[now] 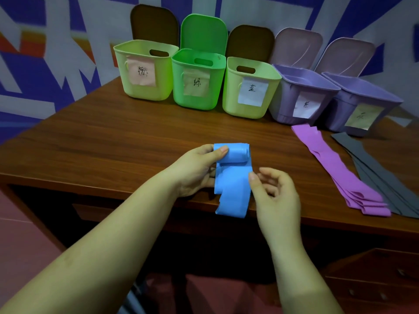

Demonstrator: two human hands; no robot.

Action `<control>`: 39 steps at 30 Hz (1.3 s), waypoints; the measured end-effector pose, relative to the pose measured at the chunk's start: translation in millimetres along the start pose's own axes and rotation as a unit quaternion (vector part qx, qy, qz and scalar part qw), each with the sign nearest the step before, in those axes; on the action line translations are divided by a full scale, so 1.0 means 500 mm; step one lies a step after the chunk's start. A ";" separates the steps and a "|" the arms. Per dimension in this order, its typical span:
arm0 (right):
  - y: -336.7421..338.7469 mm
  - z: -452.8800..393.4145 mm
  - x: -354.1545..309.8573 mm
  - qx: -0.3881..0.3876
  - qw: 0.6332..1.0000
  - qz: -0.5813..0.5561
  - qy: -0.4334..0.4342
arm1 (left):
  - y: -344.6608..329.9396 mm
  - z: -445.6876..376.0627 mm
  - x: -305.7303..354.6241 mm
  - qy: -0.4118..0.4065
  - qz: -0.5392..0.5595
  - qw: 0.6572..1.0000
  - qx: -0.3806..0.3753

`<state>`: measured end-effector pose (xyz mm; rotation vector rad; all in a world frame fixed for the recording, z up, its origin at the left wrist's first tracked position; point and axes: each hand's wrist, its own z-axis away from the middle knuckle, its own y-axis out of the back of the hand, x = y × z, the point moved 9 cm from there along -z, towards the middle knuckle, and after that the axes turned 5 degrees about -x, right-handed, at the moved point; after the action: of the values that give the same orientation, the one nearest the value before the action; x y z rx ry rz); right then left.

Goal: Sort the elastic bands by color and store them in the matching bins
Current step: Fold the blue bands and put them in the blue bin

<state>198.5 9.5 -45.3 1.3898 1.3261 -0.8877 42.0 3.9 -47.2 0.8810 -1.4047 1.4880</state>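
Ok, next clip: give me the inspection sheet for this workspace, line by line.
Surface: brown wooden table, drawers below.
Job's things: blue bands part-rolled at the front edge; purple bands and grey bands flat at right; five open-lidded labelled bins in a back row.
Clutter: nothing seen.
Grips: left hand holds the blue roll; right hand pinches the blue bands' side edge.
Cables: nothing seen.
Surroundings: blue, white and orange patterned wall.
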 end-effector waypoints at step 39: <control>-0.031 0.024 -0.043 -0.111 0.979 -0.166 -0.036 | -0.037 0.116 0.025 -0.066 -0.103 0.991 0.048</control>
<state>181.7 -9.1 -30.1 0.9713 1.5773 -0.9646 50.4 -52.6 -22.5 1.1656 -1.3007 1.3696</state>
